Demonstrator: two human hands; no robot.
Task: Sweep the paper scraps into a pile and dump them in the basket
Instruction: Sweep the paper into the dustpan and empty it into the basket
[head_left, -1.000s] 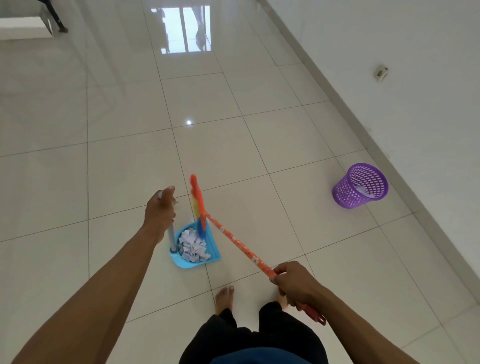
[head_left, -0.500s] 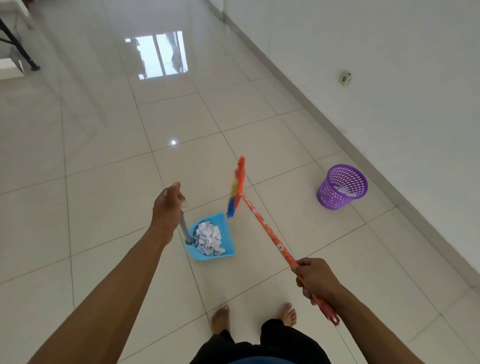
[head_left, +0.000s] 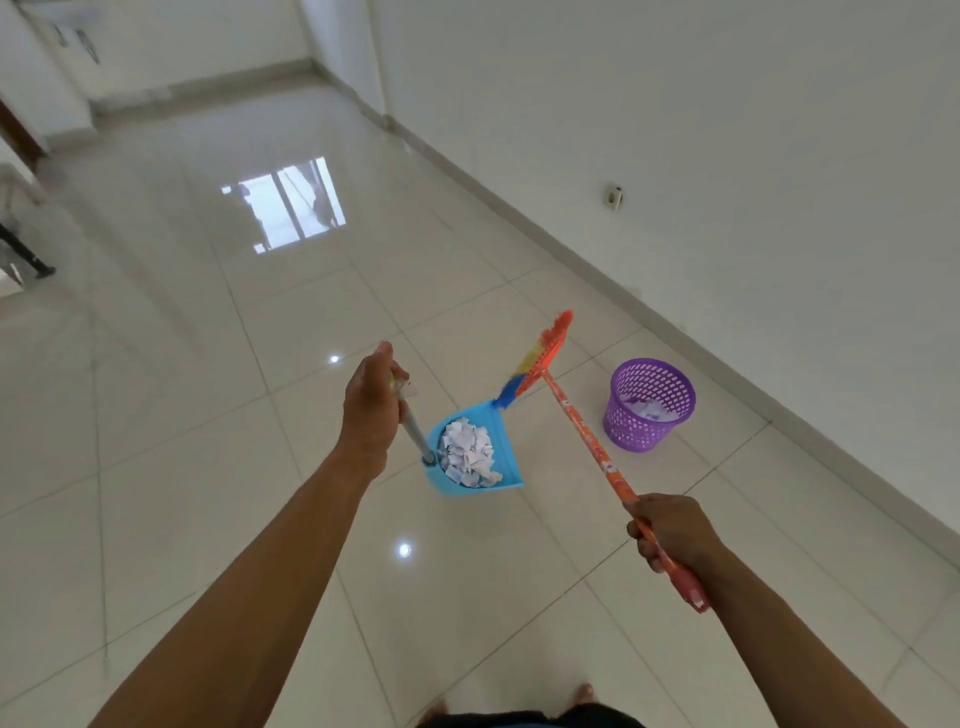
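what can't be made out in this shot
Head view only:
- Basket: its wall hides how full it is.
- Left hand: fingers hidden behind the back of the hand, on the dustpan handle.
- Feet: cut by the bottom edge.
- Wall socket: too small for detail.

Glossy white tiled floor (head_left: 156, 415), plain white wall (head_left: 727, 130) with socket (head_left: 614, 197).

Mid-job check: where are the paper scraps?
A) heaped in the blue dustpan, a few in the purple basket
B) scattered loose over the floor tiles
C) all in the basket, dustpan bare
A: the paper scraps lie heaped in the blue dustpan, whose handle the left hand grips, and a few white pieces show inside the purple basket.
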